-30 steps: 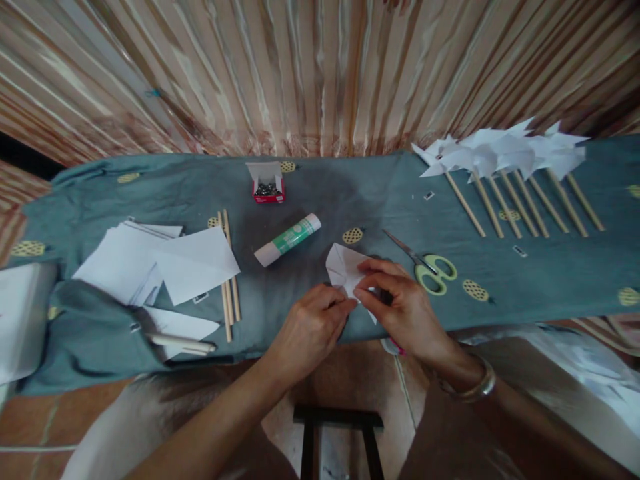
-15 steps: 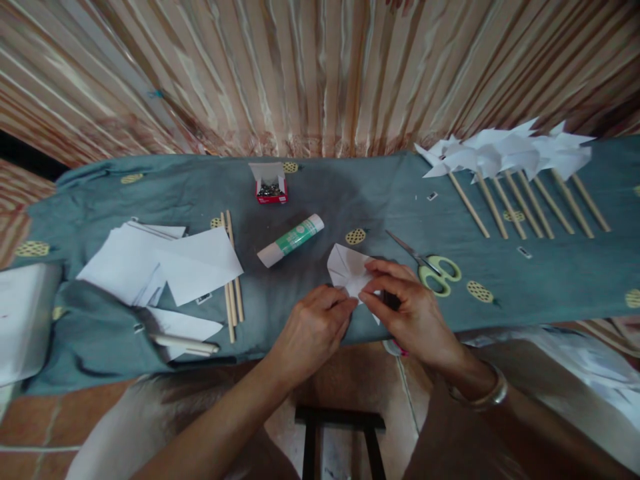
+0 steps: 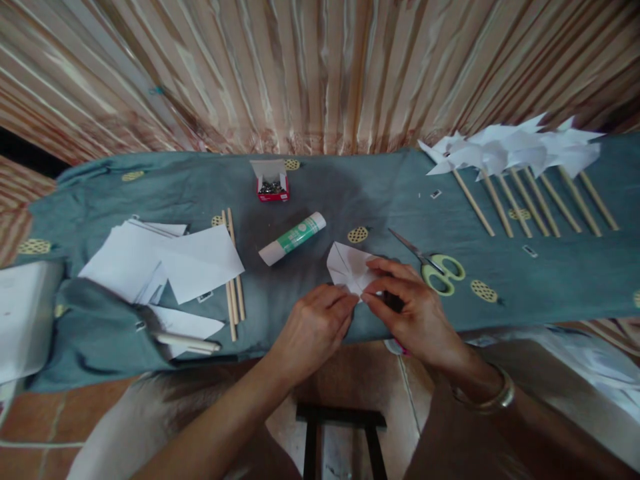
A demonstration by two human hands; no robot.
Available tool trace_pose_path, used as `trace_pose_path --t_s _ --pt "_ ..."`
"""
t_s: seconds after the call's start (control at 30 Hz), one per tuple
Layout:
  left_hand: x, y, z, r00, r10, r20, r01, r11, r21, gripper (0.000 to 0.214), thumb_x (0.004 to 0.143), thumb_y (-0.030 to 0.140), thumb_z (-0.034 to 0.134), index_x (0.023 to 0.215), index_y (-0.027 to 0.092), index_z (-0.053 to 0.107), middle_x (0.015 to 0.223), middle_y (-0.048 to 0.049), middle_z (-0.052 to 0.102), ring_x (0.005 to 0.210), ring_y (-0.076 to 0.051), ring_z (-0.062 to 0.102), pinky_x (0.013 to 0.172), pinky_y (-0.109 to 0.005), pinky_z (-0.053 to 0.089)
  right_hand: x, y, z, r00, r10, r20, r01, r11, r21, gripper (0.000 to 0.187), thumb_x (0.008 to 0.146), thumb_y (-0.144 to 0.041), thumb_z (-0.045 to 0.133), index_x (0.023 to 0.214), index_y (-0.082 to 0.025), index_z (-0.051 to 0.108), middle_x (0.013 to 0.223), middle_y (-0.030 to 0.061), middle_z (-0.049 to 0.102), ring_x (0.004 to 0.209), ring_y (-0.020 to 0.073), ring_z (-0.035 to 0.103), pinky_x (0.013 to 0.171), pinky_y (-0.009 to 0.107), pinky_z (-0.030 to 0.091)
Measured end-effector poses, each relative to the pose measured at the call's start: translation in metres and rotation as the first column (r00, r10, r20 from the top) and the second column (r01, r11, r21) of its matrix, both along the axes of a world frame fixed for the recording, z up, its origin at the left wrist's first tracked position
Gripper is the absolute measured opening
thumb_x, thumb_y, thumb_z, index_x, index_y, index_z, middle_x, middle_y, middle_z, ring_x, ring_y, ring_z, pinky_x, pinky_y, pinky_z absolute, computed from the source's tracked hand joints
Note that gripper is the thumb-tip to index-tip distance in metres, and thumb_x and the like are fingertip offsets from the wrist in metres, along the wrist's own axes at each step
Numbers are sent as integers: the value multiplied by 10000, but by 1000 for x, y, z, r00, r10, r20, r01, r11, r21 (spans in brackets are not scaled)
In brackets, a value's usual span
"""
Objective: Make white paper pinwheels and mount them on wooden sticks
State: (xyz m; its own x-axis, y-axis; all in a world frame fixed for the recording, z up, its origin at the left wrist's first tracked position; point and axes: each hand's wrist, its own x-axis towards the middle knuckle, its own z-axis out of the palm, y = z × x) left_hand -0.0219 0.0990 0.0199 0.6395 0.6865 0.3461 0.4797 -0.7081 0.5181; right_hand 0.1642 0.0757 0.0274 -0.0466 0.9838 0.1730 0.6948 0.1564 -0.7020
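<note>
A creased white sheet of paper (image 3: 345, 263) is held near the front edge of the cloth-covered table, between both hands. My left hand (image 3: 317, 323) pinches its lower edge with thumb and forefinger. Against the paper's right side, the fingertips of my right hand (image 3: 407, 297) close on it, and they hide part of that side. Green-handled scissors (image 3: 435, 267) lie just right of my right hand, blades toward the upper left. Beyond my left hand lies a green and white glue stick (image 3: 295, 238) on its side.
Several paper pinwheels on wooden sticks (image 3: 520, 150) lie in a row at the back right. A red box of metal pins (image 3: 273, 190) stands open at the back. Loose paper sheets (image 3: 200, 260) and wooden sticks (image 3: 233, 287) are at left, near a white container (image 3: 25, 320).
Both hands keep their grip on the paper, with only a slight shift of the fingers. The whole view has moved a little; the other things lie as before.
</note>
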Motion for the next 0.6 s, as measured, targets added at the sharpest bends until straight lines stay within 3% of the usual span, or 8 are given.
trace_pose_path --t_s 0.6 --pt "1 0 1 1000 7 -20 -7 1000 22 169 914 126 497 946 119 663 860 -78 688 792 -184 667 719 -318 594 -2 -1 0 999 24 27 -24 1000 10 101 878 -241 603 822 -217 683 1201 98 658 1137 272 588 983 464 476"
